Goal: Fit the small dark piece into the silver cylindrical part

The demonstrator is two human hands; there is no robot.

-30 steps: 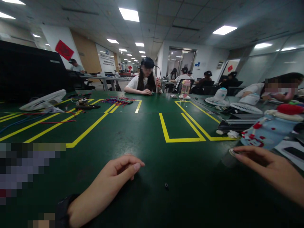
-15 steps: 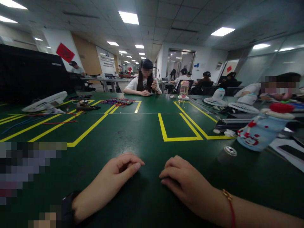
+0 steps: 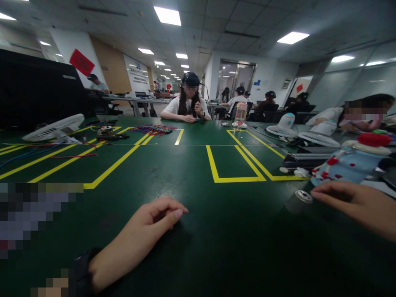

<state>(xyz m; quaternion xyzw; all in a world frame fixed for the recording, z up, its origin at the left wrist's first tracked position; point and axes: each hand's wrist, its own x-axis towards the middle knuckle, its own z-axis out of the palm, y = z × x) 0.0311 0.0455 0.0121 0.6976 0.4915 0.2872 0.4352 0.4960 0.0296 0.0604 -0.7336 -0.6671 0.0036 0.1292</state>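
Observation:
A small grey spool of thread (image 3: 297, 202) with a pale, holed top stands upright on the green table. Just to its right is my right hand (image 3: 355, 202), thumb and finger drawn together at the tips close to the spool's rim. Whether a thread lies between those fingertips is too fine to make out. My left hand (image 3: 156, 218) rests on the table left of centre, fingers loosely curled and thumb against the forefinger, with nothing seen in it. Behind my right hand stands a light-blue snowman-like container (image 3: 346, 165) with a red top, partly covered.
Yellow tape (image 3: 235, 180) marks boxes on the table (image 3: 173, 165). Coloured wires (image 3: 154, 129) and a white fan (image 3: 54, 128) lie left; more white fans (image 3: 282, 127) and dark metal bars (image 3: 309, 159) stand right. A person (image 3: 188, 99) sits opposite, near a pink-capped bottle (image 3: 240, 115).
My right hand has moved right and away from me, from the table's middle to the spool. My left hand stays almost where it was. The view has shifted slightly.

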